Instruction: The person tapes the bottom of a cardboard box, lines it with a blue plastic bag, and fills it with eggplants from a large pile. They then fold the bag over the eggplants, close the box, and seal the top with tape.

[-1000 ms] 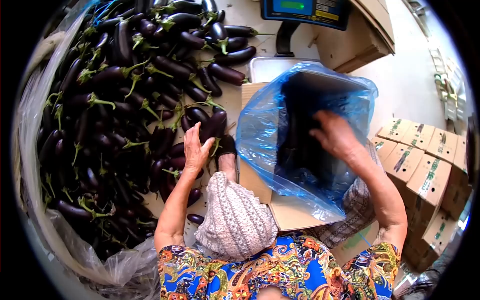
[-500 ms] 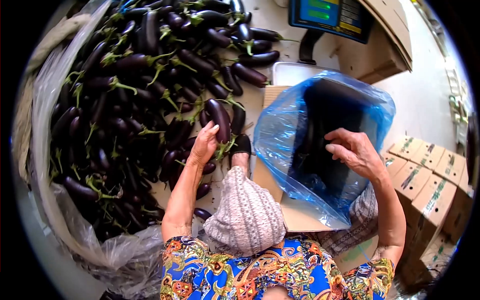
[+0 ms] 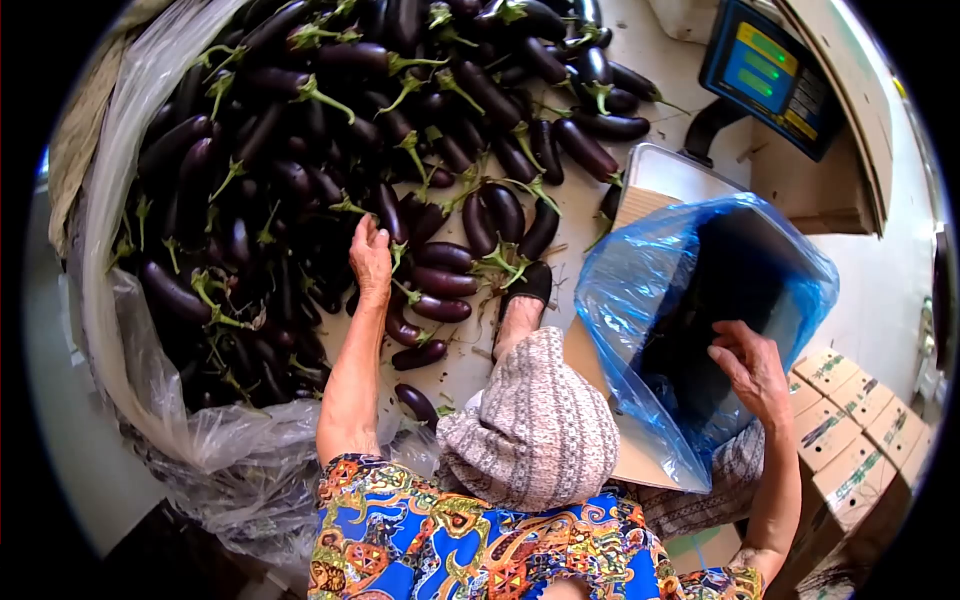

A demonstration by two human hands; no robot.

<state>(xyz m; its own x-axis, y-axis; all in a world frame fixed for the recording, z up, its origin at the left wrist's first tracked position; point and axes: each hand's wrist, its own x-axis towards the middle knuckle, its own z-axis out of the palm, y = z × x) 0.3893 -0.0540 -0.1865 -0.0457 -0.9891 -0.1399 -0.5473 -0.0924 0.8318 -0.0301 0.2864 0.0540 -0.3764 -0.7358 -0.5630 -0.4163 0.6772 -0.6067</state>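
Observation:
My left hand (image 3: 371, 262) is at the near side of a large heap of eggplants (image 3: 290, 180). Its fingers point away from me, loosely bent, beside a dark eggplant (image 3: 388, 212), and I see nothing held in them. Several loose eggplants (image 3: 442, 282) lie right of that hand, near my foot. My right hand (image 3: 752, 370) hovers over the near right part of a blue plastic bag (image 3: 625, 285) lining a cardboard box (image 3: 640, 460). Its fingers are bent, apart from the thumb, with nothing visible between them. The bag's inside is dark; its contents are hard to make out.
A scale display (image 3: 770, 75) with green digits stands at the back right, by a metal tray (image 3: 680, 165). Stacked cardboard cartons (image 3: 850, 440) are at the right. Clear plastic sheeting (image 3: 120, 230) edges the heap on the left. My foot in a black shoe (image 3: 530, 283) rests beside the box.
My left hand has let go of an eggplant, which now lies among others near my foot, and has moved left to the heap. My right hand stays over the bag. The view has shifted.

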